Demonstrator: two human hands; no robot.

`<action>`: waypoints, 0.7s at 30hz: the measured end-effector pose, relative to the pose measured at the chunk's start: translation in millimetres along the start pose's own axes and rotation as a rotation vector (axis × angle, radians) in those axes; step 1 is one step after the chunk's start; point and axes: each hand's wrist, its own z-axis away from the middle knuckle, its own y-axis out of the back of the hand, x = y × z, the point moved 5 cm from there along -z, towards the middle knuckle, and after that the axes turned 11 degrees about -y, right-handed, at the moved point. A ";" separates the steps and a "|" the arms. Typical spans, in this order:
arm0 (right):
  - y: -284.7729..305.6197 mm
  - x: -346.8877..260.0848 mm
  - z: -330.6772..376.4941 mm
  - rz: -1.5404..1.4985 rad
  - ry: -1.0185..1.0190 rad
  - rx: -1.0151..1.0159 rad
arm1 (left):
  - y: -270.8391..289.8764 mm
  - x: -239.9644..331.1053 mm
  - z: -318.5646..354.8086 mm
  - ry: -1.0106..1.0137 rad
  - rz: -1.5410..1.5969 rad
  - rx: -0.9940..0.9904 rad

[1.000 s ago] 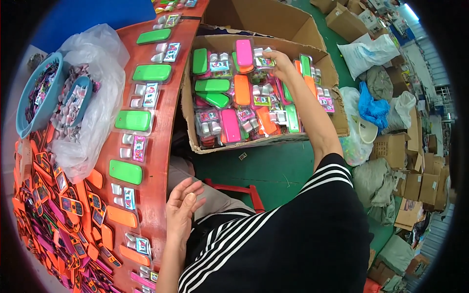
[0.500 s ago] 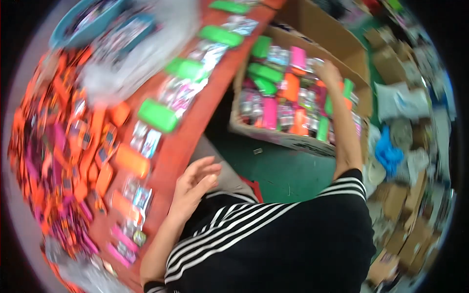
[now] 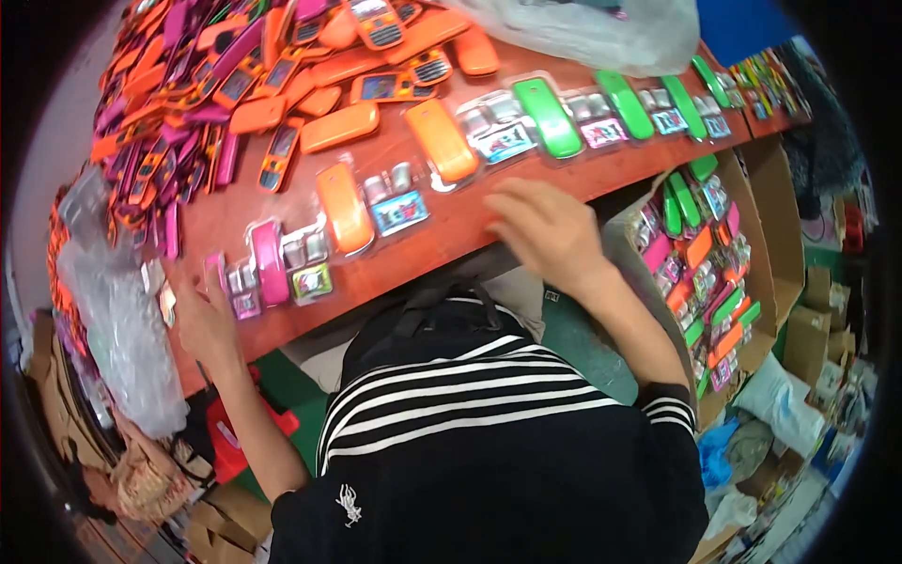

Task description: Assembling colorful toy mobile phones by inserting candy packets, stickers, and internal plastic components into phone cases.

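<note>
A row of clear plastic packs lies along the red table (image 3: 376, 287), each with a toy phone, small silvery pieces and a coloured card. At the left end, beside a narrow pink pack (image 3: 217, 274), is my left hand (image 3: 209, 329); its fingers are blurred, and I cannot tell whether they grip the pack's edge. My right hand (image 3: 554, 235) hovers at the table's front edge, fingers stretched and nothing in them. Nearest it are an orange phone pack (image 3: 443, 146) and a green one (image 3: 550, 117). A wider pink pack (image 3: 271, 263) lies right of my left hand.
Loose orange and purple toy phones (image 3: 338, 127) are heaped at the back left. A cardboard box (image 3: 770, 235) filled with packs stands at the right, below the table. Plastic bags (image 3: 122, 320) hang at the left edge; a clear sheet (image 3: 601, 33) lies at the back.
My right hand has left the box and come over to the table's edge. The left hand has moved out to the row's left end. The view has turned toward the table.
</note>
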 end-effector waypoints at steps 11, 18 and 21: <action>-98.3 -71.4 -24.1 0.276 0.319 -0.154 | -40.8 -61.7 36.3 0.170 0.296 -0.130; -97.3 -79.2 -32.2 0.186 0.421 0.002 | -76.5 -101.7 51.8 0.234 0.528 -0.160; -94.2 -84.3 -36.5 0.170 0.422 0.105 | -95.9 -119.3 59.5 0.391 0.919 -0.156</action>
